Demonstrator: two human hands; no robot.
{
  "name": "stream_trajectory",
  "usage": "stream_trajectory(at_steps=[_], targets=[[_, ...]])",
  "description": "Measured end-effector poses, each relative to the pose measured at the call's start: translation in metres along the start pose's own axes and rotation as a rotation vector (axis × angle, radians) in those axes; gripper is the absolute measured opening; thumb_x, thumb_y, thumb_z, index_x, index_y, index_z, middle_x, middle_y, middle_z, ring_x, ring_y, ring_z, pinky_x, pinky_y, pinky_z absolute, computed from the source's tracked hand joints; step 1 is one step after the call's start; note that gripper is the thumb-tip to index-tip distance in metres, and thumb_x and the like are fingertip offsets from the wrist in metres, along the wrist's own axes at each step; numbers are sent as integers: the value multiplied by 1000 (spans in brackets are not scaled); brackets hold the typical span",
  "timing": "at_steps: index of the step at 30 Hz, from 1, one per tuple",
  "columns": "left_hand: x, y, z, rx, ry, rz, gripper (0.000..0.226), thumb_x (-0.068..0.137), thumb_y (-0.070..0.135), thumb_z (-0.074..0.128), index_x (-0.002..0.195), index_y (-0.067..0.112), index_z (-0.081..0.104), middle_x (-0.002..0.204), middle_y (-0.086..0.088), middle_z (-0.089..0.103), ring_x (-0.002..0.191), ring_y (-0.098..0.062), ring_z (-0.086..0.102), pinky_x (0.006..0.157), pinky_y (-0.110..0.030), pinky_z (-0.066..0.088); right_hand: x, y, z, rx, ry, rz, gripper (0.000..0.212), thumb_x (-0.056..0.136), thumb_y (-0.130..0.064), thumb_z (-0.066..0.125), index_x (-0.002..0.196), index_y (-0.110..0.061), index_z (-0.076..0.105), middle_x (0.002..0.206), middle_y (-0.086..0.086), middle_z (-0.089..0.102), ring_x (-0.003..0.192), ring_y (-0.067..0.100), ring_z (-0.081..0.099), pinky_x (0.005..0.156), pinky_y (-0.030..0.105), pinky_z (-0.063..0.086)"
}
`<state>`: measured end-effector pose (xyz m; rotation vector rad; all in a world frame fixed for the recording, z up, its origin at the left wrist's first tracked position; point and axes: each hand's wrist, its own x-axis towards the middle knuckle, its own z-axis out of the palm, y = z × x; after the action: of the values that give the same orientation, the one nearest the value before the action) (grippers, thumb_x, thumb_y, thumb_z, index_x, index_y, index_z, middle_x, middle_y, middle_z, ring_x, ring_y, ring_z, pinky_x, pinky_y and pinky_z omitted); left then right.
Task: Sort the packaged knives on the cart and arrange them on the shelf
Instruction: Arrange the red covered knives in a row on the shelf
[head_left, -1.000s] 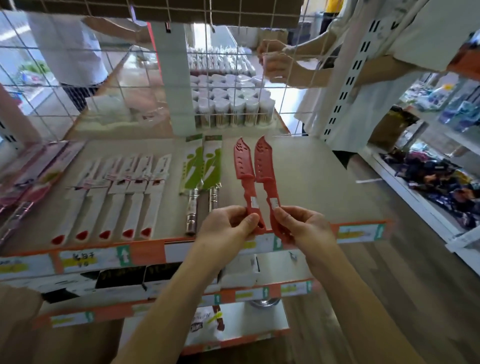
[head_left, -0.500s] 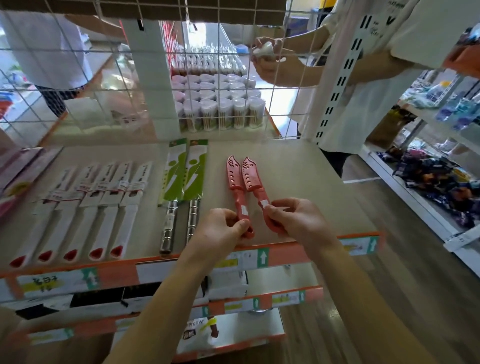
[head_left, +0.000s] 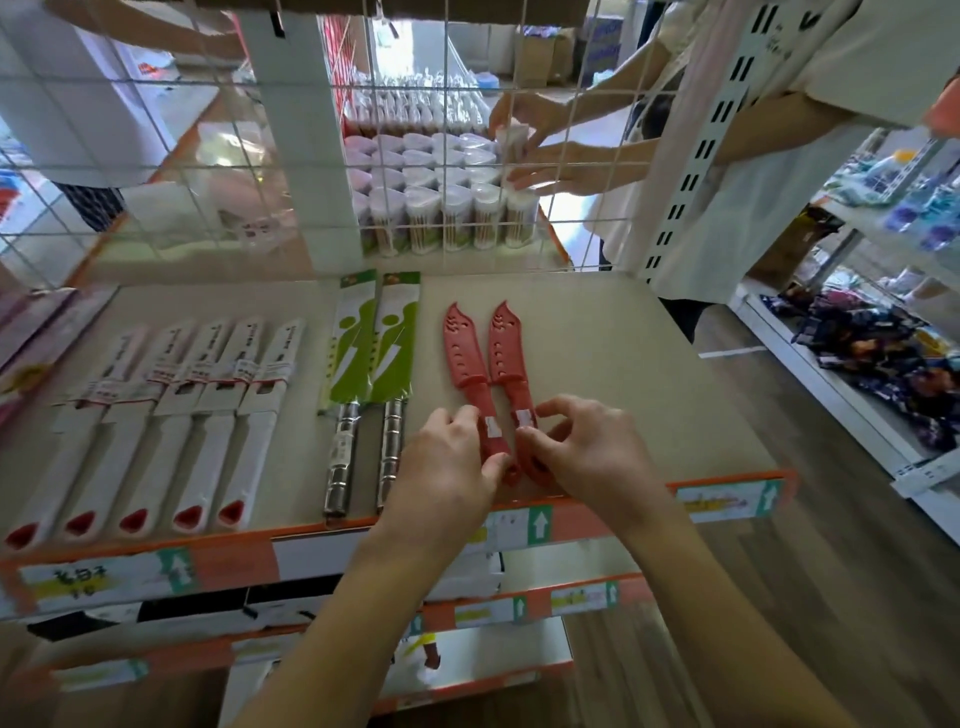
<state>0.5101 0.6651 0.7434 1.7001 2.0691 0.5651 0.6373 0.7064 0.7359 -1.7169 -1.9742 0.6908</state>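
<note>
Left hand (head_left: 447, 462) and right hand (head_left: 587, 457) grips pinch two red knives (head_left: 465, 358) (tips pointing away), apparently on shelf (head_left: 623, 374).

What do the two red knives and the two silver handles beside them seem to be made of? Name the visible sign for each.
Red knives: probably moulded plastic, matte; uniform colour, slots cut through the sheaths. Silver handles: probably polished metal; mirror-like glints on ribbed bands, though chromed plastic is possible.

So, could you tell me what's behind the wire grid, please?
Rows of clear lidded jars, touched by another person's hands; a white post covers whatever stands left of them.
</note>
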Motion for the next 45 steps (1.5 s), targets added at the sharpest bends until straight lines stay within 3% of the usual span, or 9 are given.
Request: stream_trajectory(at_steps=[4,9,14,26,34,45], targets=[[3,0,1,-10,7,51,47,89,30,53,134,20,43,126,-4,49,116,-20,49,95,-26,38,-1,-2,4,-70,12,-31,35,78,-44,67,104,-20,66,93,6,68,84,22,64,75,34,53],[3,-3,0,-32,23,169,43,87,17,52,129,16,52,133,-4,50,121,-15,47,100,-16,29,1,-3,3,-92,10,-37,32,79,-30,67,110,-21,65,99,6,67,96,23,61,84,30,48],[2,-6,-2,-32,3,193,44,86,14,51,130,13,51,133,-5,50,119,-15,49,96,-13,29,1,-4,5,-81,3,-32,27,79,-30,67,104,-21,68,96,7,67,90,23,62,79,30,49],[-4,-4,-2,-53,-19,158,40,88,14,49,128,11,51,131,-6,50,118,-18,50,96,-17,34,-5,-11,3,-118,4,-25,27,81,-31,66,104,-17,67,99,8,64,92,24,62,82,32,50],[-17,-4,-8,-10,35,174,54,88,28,53,138,17,38,143,-3,38,128,-18,40,106,-24,30,-21,-26,-6,-313,89,-50,38,90,-41,50,117,-15,57,118,6,54,112,25,48,85,34,44],[-85,-51,-80,91,237,185,53,90,33,51,140,22,35,147,1,35,133,-20,31,108,-29,24,-87,-85,9,-326,93,-120,40,90,-41,52,123,-19,55,126,4,52,117,25,42,94,32,39]])
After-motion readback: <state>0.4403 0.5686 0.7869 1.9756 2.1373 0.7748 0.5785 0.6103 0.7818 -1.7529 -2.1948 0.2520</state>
